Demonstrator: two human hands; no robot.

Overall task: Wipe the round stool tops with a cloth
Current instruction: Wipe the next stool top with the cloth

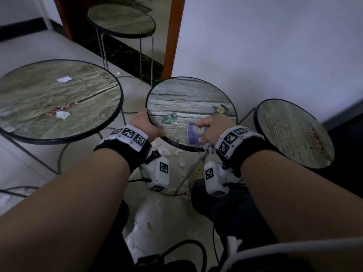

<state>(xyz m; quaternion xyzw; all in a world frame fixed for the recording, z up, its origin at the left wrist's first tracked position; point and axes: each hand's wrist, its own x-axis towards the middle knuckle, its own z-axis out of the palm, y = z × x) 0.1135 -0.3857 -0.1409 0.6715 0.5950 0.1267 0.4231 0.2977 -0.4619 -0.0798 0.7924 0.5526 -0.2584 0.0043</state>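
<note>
A round stool top (188,99) with a grey wood-plank print and a black rim stands right in front of me. My left hand (146,125) grips its near left rim. My right hand (213,125) presses a bunched blue-and-white cloth (193,135) onto the near edge of that top. A larger round top (39,99) on the left carries white paper scraps (63,79) and reddish crumbs. Tilted at the right is a third top (294,132) with a reddish streak. A fourth top (121,18) stands farther back.
White paper scraps (165,152) litter the tiled floor under the middle stool and between my knees. A brown door frame (174,36) and a white wall (275,46) rise behind. Thin metal stool legs and black cables (188,246) run across the floor.
</note>
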